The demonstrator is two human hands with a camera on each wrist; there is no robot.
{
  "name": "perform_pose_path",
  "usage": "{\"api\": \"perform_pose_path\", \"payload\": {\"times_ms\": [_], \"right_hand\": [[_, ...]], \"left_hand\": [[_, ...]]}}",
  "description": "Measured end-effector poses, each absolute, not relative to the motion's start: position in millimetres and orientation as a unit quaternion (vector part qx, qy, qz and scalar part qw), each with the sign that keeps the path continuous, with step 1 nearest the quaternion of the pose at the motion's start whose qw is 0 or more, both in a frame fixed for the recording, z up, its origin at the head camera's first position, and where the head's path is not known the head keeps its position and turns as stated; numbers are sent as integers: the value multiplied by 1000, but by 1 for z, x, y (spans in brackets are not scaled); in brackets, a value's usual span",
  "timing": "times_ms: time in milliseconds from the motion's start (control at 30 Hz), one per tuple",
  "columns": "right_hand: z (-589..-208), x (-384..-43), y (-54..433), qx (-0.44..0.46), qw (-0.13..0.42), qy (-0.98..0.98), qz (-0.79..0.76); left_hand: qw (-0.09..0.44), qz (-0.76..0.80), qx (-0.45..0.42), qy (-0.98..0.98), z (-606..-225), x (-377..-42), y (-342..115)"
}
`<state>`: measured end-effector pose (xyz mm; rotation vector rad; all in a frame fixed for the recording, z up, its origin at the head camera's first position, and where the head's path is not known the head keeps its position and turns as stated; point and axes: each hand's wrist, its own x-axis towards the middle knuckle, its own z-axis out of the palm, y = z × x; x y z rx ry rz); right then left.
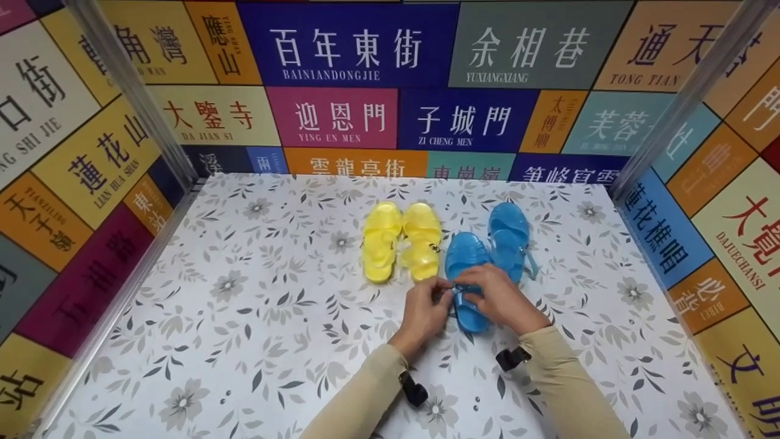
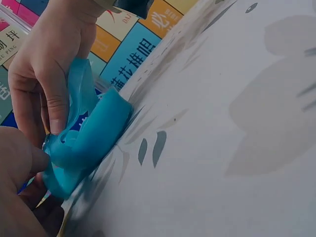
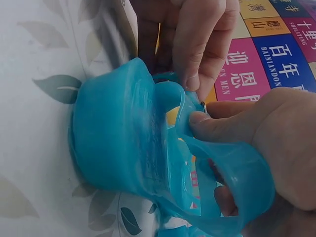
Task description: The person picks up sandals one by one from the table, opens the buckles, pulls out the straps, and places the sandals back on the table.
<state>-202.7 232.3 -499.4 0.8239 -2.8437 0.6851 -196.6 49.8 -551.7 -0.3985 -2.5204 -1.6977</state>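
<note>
A translucent blue sandal (image 1: pixel 468 253) lies on the floral surface with its heel towards me. My left hand (image 1: pixel 426 311) is at the left side of its strap, and thumb and fingers pinch the strap there. From the other side my right hand (image 1: pixel 503 296) grips the strap near a small metal buckle (image 3: pixel 203 106). In the right wrist view the strap (image 3: pixel 256 182) loops up behind the heel. The second blue sandal (image 1: pixel 509 225) lies just beyond, to the right, its side strap sticking out. Fingers partly hide the buckle.
To the left lies a pair of yellow sandals, the left one (image 1: pixel 382 241) and the right one (image 1: pixel 421 238), side by side. White floral cloth (image 1: pixel 274 341) covers the table. Panels with printed Chinese characters (image 1: pixel 341 46) wall in the back and both sides.
</note>
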Motion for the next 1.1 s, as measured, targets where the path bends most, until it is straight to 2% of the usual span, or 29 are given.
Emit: {"api": "perform_pose_path", "payload": {"times_ms": [333, 567, 667, 933, 1100], "right_hand": [[-498, -204, 231, 256, 35, -936, 239], [-500, -206, 234, 273, 55, -928, 248], [-501, -206, 235, 272, 62, -927, 250], [-505, -206, 239, 249, 35, -932, 262], [-511, -204, 238, 243, 49, -923, 293]], "left_hand": [[56, -569, -141, -808, -550, -198, 46], [66, -561, -141, -813, -549, -198, 45], [57, -562, -138, -814, -547, -199, 45], [25, -562, -128, -817, -545, -201, 45], [3, -575, -127, -809, -543, -201, 44]]}}
